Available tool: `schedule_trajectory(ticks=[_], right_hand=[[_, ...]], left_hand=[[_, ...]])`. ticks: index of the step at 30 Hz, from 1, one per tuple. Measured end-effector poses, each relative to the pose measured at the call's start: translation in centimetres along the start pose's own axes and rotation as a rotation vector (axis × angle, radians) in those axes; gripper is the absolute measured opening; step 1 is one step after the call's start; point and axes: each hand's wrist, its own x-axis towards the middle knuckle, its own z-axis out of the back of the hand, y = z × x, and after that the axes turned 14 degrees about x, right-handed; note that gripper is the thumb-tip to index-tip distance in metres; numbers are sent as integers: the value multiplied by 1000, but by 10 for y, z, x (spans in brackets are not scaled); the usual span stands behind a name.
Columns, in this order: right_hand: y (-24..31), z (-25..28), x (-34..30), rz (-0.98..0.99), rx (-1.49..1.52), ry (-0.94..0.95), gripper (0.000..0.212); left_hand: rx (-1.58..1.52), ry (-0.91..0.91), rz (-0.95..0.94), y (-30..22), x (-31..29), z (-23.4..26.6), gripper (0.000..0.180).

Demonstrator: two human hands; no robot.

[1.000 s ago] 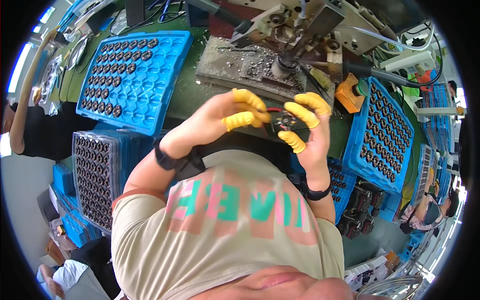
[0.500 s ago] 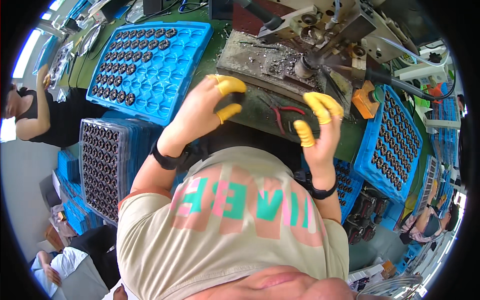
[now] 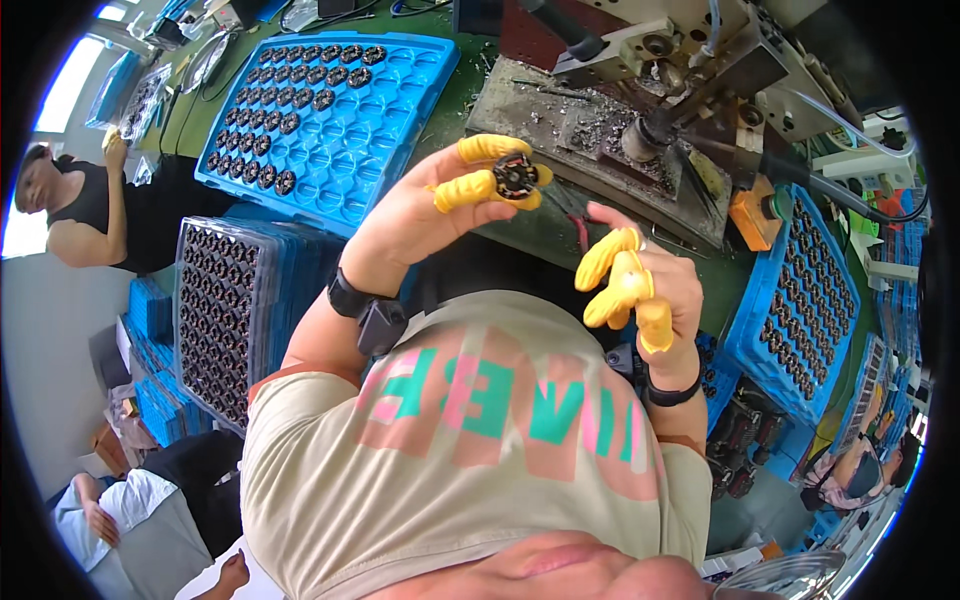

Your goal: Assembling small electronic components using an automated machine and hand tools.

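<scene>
My left hand, with yellow finger covers, grips a small round motor stator between thumb and fingers, its ring face turned up. Beside it, at the right, my right hand is turned palm up. Its yellow-covered fingers are loosely bent and apart, and nothing shows between them. Pliers with red handles lie on the green bench between the hands, partly hidden behind the right hand. Beyond my left hand is a blue tray partly filled with rows of similar stators.
A metal fixture with a dusty base plate stands ahead. To the right are an orange block and a full blue tray. Stacked trays stand at my left. A co-worker sits at the far left.
My left hand has turned, bringing the stator face into view. My right hand has rolled palm up, fingers bending, and moved lower. The whole view has shifted slightly.
</scene>
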Motion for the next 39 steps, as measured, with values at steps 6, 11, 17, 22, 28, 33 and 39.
schedule_trajectory(ticks=[6,11,17,22,28,33,39], right_hand=[[5,-21,21,6,12,149,38],[-1,-20,26,25,-39,215,28],[-10,-23,29,-16,6,176,32],[-28,-16,29,-106,219,12,34],[-27,-26,30,-8,-522,-376,17],[-33,-29,28,-11,-652,-331,29],[-34,-36,39,91,-609,-131,47]], left_hand=[[51,-10,-21,2,2,-15,45],[161,-61,-68,4,3,-14,47],[379,-146,-68,3,1,-13,46],[464,-176,-110,5,0,-6,45],[324,-345,-40,-4,-8,8,38],[85,-232,-95,-4,-15,21,44],[238,-125,9,-9,-17,2,43]])
